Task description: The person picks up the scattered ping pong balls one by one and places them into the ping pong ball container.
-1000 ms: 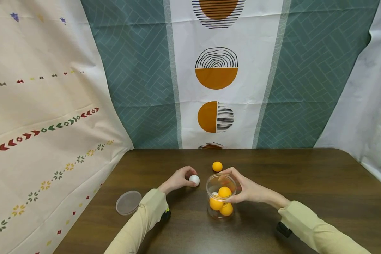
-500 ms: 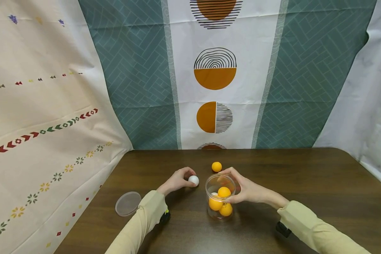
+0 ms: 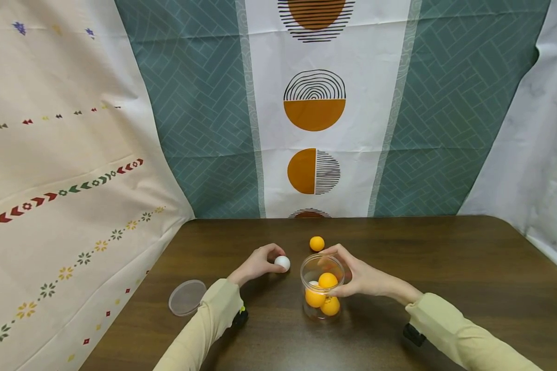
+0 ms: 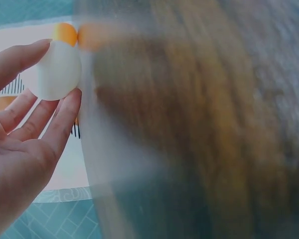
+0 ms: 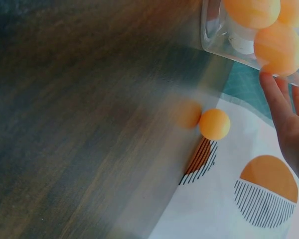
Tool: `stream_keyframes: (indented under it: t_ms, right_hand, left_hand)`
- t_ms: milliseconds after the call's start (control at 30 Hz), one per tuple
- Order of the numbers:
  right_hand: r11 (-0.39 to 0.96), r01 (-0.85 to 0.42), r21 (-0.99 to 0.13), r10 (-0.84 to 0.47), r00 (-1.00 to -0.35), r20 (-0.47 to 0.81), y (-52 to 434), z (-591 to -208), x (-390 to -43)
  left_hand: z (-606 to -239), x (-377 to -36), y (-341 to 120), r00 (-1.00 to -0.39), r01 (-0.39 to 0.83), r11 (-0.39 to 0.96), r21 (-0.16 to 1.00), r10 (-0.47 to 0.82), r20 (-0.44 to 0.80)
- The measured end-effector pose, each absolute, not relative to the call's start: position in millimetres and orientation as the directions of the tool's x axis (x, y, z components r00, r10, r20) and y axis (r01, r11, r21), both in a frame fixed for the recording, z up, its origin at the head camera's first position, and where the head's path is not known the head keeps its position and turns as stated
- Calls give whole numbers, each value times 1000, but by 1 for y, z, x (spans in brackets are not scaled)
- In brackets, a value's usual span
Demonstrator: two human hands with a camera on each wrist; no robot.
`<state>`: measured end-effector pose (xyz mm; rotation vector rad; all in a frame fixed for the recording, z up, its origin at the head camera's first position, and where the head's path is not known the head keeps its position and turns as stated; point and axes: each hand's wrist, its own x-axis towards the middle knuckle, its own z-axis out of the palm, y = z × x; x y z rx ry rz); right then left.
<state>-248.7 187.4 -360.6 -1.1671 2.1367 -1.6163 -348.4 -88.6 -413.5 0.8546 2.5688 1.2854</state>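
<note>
In the head view my left hand (image 3: 258, 264) pinches a white ping-pong ball (image 3: 282, 264) between thumb and fingers, low over the table and left of the jar. The left wrist view has the same white ball (image 4: 60, 72) at my fingertips; whether it touches the table I cannot tell. My right hand (image 3: 362, 275) grips a clear plastic jar (image 3: 313, 312) from its right side, near the rim. The jar stands upright and lidless, with orange balls (image 3: 328, 280) and a white one inside. Through its wall, the right wrist view shows orange balls (image 5: 278, 49) above my fingers (image 5: 275, 92).
A loose orange ball (image 3: 317, 243) lies on the dark wooden table (image 3: 445, 278), just behind the jar. At the left, a clear round lid (image 3: 187, 298) lies flat beside my left forearm. Patterned cloth (image 3: 204, 129) hangs along the table's back and sides.
</note>
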Motion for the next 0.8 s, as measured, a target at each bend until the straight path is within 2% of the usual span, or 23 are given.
stream_keyframes:
  t_ms: [533, 800]
  right_hand:
    - [74, -480, -874, -708, -643, 293, 188, -363, -251]
    - [85, -477, -875, -703, -651, 287, 194, -385, -266]
  left_hand:
    - [-405, -346, -88, -829, 447, 472, 760, 538, 153]
    - [-395, -340, -87, -812, 464, 439, 769, 558, 171]
